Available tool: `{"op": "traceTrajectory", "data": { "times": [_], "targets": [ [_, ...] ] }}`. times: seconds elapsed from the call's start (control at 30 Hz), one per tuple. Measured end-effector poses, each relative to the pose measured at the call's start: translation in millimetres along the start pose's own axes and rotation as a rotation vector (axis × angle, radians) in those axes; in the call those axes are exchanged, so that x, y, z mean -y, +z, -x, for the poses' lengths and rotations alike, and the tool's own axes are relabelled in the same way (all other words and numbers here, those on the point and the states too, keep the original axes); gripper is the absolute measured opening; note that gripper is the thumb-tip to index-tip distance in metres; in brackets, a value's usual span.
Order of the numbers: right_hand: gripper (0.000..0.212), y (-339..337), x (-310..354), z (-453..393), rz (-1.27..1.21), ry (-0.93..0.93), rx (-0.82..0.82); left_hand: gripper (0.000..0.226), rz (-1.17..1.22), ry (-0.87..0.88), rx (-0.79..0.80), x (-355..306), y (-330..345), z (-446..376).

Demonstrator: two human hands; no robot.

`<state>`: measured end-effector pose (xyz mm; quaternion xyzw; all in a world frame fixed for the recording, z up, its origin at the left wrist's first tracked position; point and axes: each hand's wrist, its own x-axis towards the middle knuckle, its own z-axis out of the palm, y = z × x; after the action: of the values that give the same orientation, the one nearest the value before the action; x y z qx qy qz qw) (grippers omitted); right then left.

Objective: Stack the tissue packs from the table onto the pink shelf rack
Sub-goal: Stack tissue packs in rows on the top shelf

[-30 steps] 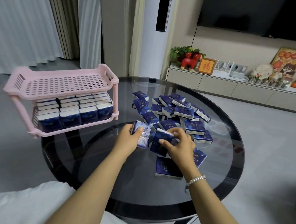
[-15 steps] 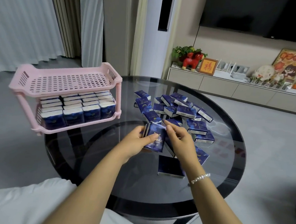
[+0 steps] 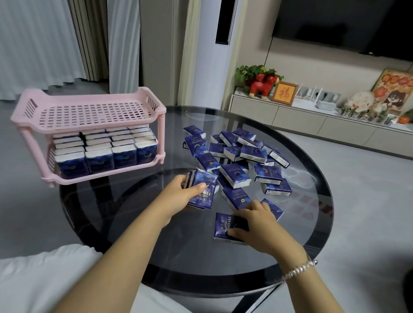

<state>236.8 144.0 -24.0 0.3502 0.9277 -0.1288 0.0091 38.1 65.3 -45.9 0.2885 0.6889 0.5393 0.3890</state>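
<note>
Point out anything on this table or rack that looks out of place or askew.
The loose tissue packs lie jumbled on the glass table, overlapping at odd angles, unlike the neat upright rows on the lower tier of the pink shelf rack. The rack's near foot seems to overhang the table edge. Nothing looks damaged.

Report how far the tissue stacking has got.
Done: the pink rack's lower tier is full of packs; its top tier holds none. In hand: left hand grips several packs; right hand grasps a flat pack. Left: the loose pile on the table.
</note>
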Motion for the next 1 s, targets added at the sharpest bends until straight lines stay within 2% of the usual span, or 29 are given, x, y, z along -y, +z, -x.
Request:
{"op": "traceTrajectory", "data": {
  "times": [0.13, 0.2, 0.43, 0.6, 0.73, 0.83, 0.93, 1.0],
  "targets": [
    [0.042, 5.7, 0.9, 2.8, -0.128, 0.005, -0.048, 0.068, 0.0, 0.002, -0.005, 1.2, -3.1, 4.7],
    [0.035, 8.9, 1.1, 5.4, -0.273, 0.004, -0.072, 0.06, 0.003, 0.011, -0.007, 3.4, -4.5, 4.9],
    [0.013, 15.9, 0.5, 5.3, -0.87, 0.065, -0.267, 0.061, -0.008, 0.0, -0.015, 5.8, -6.5, 6.8],
    [0.035, 6.2, 0.2, -1.1, -0.961, 0.022, -0.185, 0.061, -0.123, 0.092, 0.011, -0.4, -2.8, 16.8],
    [0.019, -10.3, 5.9, -8.7, -1.021, -0.099, -0.246, 0.055, -0.21, 0.119, 0.042, -6.6, -3.2, 23.9],
    [0.028, -14.9, 12.6, -15.6, -1.044, -0.129, -0.28, 0.051, -0.237, 0.112, 0.07, -8.0, -2.6, 25.9],
    [0.027, -9.9, 22.7, -25.1, -0.97, -0.121, -0.337, 0.049, -0.164, 0.08, 0.103, -9.1, -0.1, 27.0],
    [0.026, -7.0, 29.9, -32.0, -0.929, -0.12, -0.383, 0.06, -0.053, 0.053, 0.123, -9.6, -0.7, 27.3]
  ]
}}
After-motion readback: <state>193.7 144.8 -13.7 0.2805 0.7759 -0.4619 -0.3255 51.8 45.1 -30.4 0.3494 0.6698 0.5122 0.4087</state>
